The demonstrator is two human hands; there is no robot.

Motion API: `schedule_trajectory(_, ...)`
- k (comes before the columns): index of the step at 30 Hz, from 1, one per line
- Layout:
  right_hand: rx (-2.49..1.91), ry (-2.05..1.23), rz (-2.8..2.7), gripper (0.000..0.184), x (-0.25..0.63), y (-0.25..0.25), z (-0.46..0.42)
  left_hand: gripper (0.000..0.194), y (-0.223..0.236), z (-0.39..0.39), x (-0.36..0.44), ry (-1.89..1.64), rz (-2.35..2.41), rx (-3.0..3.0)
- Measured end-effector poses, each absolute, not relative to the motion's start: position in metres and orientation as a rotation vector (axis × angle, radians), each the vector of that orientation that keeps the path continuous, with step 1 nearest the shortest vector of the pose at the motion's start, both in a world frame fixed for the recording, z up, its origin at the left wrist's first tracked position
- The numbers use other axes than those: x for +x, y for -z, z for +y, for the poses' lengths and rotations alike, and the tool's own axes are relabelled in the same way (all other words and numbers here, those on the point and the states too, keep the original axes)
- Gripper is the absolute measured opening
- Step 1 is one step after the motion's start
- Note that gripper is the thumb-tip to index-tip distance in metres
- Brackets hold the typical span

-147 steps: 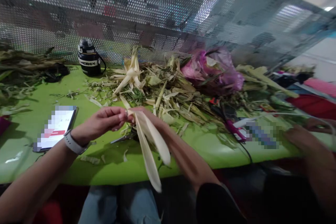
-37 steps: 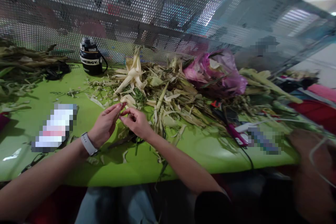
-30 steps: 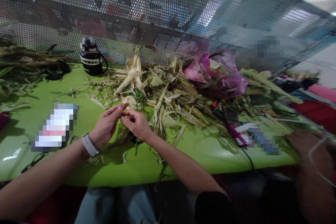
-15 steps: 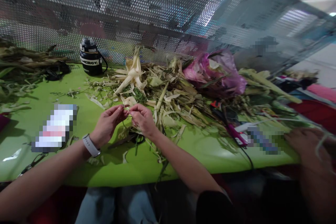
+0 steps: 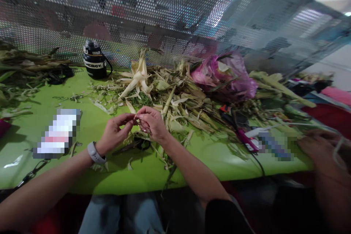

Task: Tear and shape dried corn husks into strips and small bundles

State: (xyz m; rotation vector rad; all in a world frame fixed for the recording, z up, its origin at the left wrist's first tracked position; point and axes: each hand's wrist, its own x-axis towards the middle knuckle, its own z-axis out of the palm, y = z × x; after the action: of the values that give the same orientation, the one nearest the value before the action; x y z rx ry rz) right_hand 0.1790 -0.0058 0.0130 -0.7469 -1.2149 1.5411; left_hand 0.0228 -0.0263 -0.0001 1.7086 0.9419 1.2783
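Observation:
My left hand point(image 5: 116, 131) and my right hand point(image 5: 152, 122) meet fingertip to fingertip above the table. Both are closed in a pinch on a small piece of corn husk point(image 5: 130, 107), whose pale tip sticks up behind the fingers. The rest of it is mostly hidden. Below the hands lies a pair of black-handled scissors point(image 5: 143, 143), partly covered by my right hand and scraps. Just beyond, a pale husk flower point(image 5: 139, 76) with spread petals rests on a heap of dry corn husks point(image 5: 189, 108).
On the green table point(image 5: 115, 179), a phone point(image 5: 59, 133) lies left and a black bottle point(image 5: 94, 60) stands behind. A pink plastic bag point(image 5: 227, 76) and a magenta-handled tool point(image 5: 246, 140) with a cord are to the right. Another person's hand point(image 5: 318, 146) is at far right.
Both hands have shifted slightly right, and my left wrist has turned. The pale husk tip behind the fingers now looks narrow and pointed instead of rounded.

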Motion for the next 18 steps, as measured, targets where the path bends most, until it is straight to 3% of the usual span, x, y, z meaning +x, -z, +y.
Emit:
schedule_trajectory(9, -0.788, -1.565, -1.302, 0.012, 0.184, -0.015, -0.002, 0.025, -0.007, -0.017, 0.017, -1.134, 0.994, 1.496)
schedule_trajectory(14, -0.935, -1.176, -1.51, 0.022, 0.19, -0.024, -0.001, 0.028, -0.009, -0.013, 0.016, -1.274, 1.01, 1.326)
schedule_trajectory(18, -1.09, -0.878, -1.811, 0.018, 0.195, -0.024, 0.0, 0.029, -0.003, -0.008, 0.014, -1.296, 1.042, 1.359)
